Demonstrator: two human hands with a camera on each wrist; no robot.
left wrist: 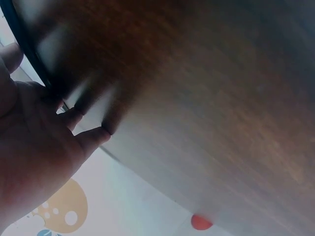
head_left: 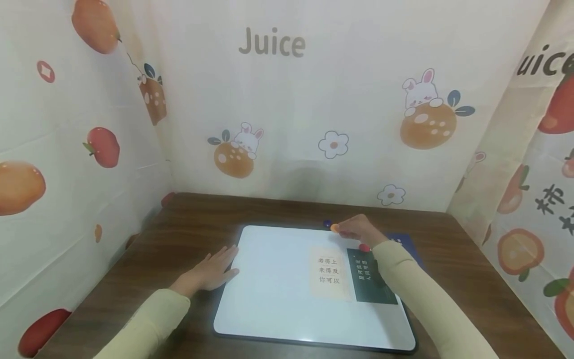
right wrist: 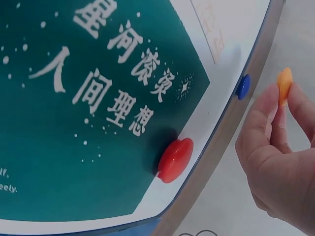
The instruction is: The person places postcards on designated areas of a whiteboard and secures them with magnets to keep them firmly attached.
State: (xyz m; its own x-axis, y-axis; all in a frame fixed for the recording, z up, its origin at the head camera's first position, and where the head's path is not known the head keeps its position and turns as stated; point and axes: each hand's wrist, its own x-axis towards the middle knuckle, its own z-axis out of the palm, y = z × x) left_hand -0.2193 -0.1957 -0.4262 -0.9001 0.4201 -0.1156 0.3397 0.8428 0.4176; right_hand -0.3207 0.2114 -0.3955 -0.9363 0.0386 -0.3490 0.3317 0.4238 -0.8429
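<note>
My right hand (head_left: 360, 230) pinches an orange round magnet (right wrist: 284, 87) between thumb and fingertips, over the far edge of a whiteboard (head_left: 269, 294). Close to it, a blue magnet (right wrist: 243, 87) sits at that far edge. Flat on the board's right half lie a cream card (head_left: 331, 293) and a dark green card (head_left: 374, 294), both printed with Chinese characters. A red magnet (right wrist: 175, 160) is at the green card's far edge. With fingers spread, my left hand (head_left: 213, 269) rests at the board's left edge, its fingertips touching the rim.
The board lies on a brown wooden table (head_left: 148, 249). A dark blue printed sheet (head_left: 405, 245) shows past the board's far right corner. Fruit-patterned curtains (head_left: 287, 99) enclose the table at the back and both sides.
</note>
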